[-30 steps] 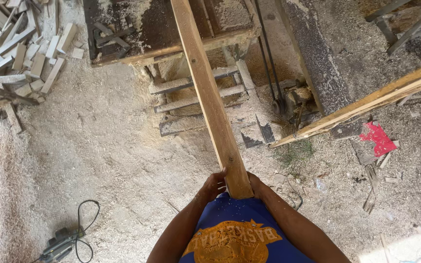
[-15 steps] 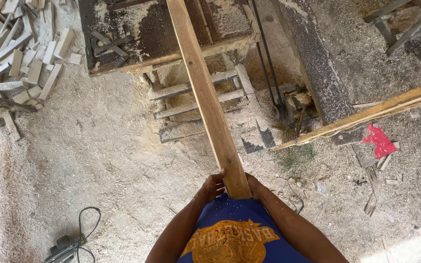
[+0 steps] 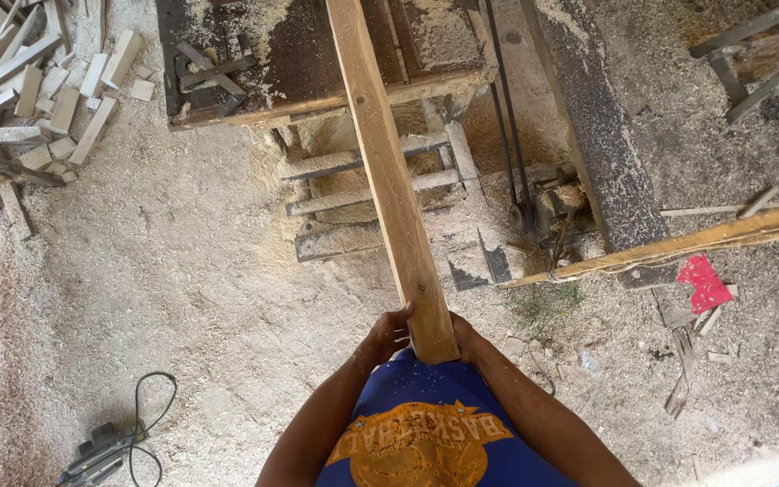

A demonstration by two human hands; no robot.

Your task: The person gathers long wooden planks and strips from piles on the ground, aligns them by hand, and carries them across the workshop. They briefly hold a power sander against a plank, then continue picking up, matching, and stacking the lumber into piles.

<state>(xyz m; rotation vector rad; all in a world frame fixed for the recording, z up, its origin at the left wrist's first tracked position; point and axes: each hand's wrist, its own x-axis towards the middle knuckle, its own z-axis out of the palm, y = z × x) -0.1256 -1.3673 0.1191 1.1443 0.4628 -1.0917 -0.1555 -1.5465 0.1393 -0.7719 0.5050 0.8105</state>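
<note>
Hands clasp the near end of a long wooden plank [image 3: 389, 171]: left hand [image 3: 386, 332] and right hand [image 3: 463, 335] flank it, its far end on the sawdust-covered saw table [image 3: 254, 63].

Gripping a rough, matt wooden plank [image 3: 389, 171] in both bare hands; resting on a dusty, dark wooden bench [image 3: 317, 63] at twelve o'clock; lying at eight o'clock, a black plastic power tool [image 3: 101, 451].

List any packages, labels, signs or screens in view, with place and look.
Printed design on shirt: bottom centre, orange-yellow emblem with lettering on blue cloth.
Red scrap: right, on the sawdust floor below the slanted plank; crumpled, perhaps a wrapper, cannot tell.
No signs or screens in view.
</note>
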